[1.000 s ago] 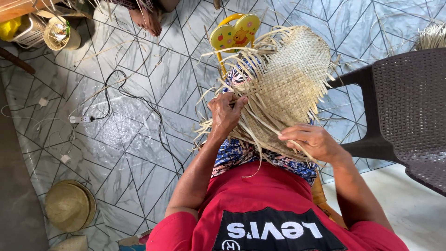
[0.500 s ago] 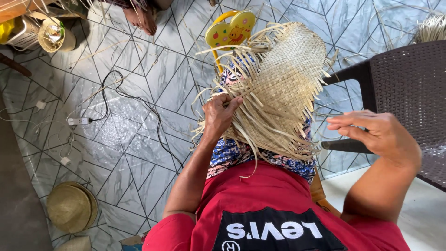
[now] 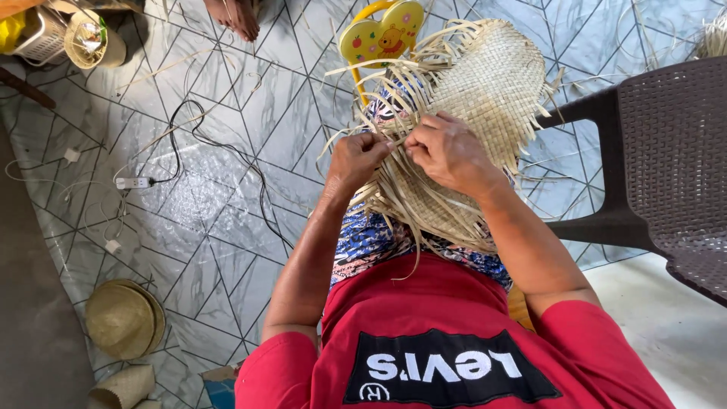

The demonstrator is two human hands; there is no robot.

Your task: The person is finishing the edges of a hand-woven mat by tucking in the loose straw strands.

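Observation:
A half-woven straw piece [image 3: 485, 98], flat and oval with many loose strands, rests on my lap over a patterned cloth [image 3: 371, 238]. My left hand [image 3: 360, 159] pinches loose straw strands at the piece's left edge. My right hand [image 3: 447, 151] lies right beside it, fingers closed on strands at the same spot. The two hands nearly touch. The strands under my fingers are partly hidden.
A dark plastic wicker chair [image 3: 666, 159] stands at the right. A yellow child's chair back [image 3: 379, 34] shows behind the weave. A power strip with cable [image 3: 136, 182] lies on the tiled floor, two straw hats [image 3: 121, 318] at lower left, someone's foot [image 3: 235, 15] at top.
My right hand has come back from out at the right and closed on the strands beside my left hand. The left hand stayed on the weave.

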